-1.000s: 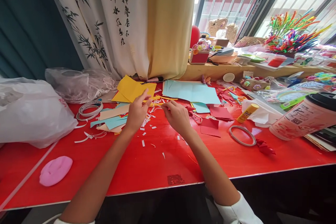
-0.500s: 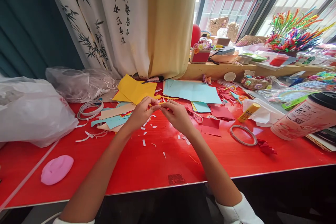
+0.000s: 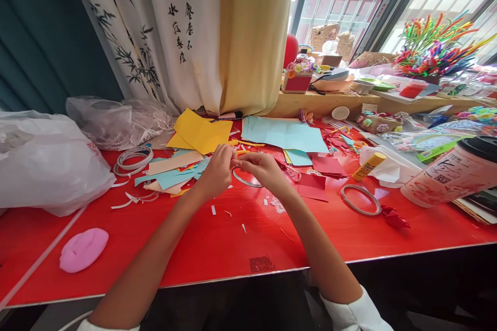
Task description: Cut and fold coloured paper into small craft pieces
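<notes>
My left hand [image 3: 218, 171] and my right hand [image 3: 264, 169] meet over the middle of the red table, fingertips nearly touching. Both are closed in a pinch at a thin pale ring [image 3: 247, 182], whose near curve shows below the fingers of my right hand. The upper part of the ring is mostly hidden by the fingers. Just beyond the fingertips shows a bit of yellow [image 3: 244, 152]; whether it belongs to the ring I cannot tell. Behind my hands lie yellow paper sheets [image 3: 205, 132] and light blue paper sheets [image 3: 285, 133].
Paper strips [image 3: 173, 178] and rolls of white tape [image 3: 134, 159] lie left. At right are red paper squares [image 3: 311, 187], a glue stick [image 3: 368, 166], another ring [image 3: 361, 200] and a large cup [image 3: 452, 173]. A pink lump [image 3: 84, 250] sits front left; a white plastic bag [image 3: 50, 163] stands behind.
The pale ring's near curve has come into sight under my hands. My left hand has turned and moved slightly right and nearer; my right hand has moved slightly nearer.
</notes>
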`<action>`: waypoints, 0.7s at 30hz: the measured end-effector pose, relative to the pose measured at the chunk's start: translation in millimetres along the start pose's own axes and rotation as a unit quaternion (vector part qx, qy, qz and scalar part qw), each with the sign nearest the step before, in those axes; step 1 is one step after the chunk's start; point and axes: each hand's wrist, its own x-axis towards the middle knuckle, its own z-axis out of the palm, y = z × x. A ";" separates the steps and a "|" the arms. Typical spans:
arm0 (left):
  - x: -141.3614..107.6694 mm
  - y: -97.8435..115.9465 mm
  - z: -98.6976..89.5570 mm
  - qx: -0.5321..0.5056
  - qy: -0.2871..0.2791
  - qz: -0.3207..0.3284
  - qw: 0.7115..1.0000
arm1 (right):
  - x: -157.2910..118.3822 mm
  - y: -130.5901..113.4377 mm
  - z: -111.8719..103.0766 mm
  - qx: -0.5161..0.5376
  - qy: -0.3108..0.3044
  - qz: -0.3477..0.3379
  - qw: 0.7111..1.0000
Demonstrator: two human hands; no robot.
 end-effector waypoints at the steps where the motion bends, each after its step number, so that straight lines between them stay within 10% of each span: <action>1: -0.3 0.0 -0.4 0.017 0.001 0.019 1.000 | 0.2 -0.8 -0.4 0.014 -0.005 0.010 1.000; 9: -1.9 7.5 -11.4 0.072 0.088 0.088 0.990 | 4.2 7.1 -1.2 -0.010 0.044 0.040 0.998; 13: 2.8 14.6 -20.2 -0.026 0.202 -0.032 0.979 | 6.5 18.9 -7.7 -0.054 0.122 0.002 0.991; 21: 8.1 4.2 -13.2 -0.289 0.128 -0.197 0.928 | 6.1 25.2 -5.7 -0.116 0.032 0.023 0.992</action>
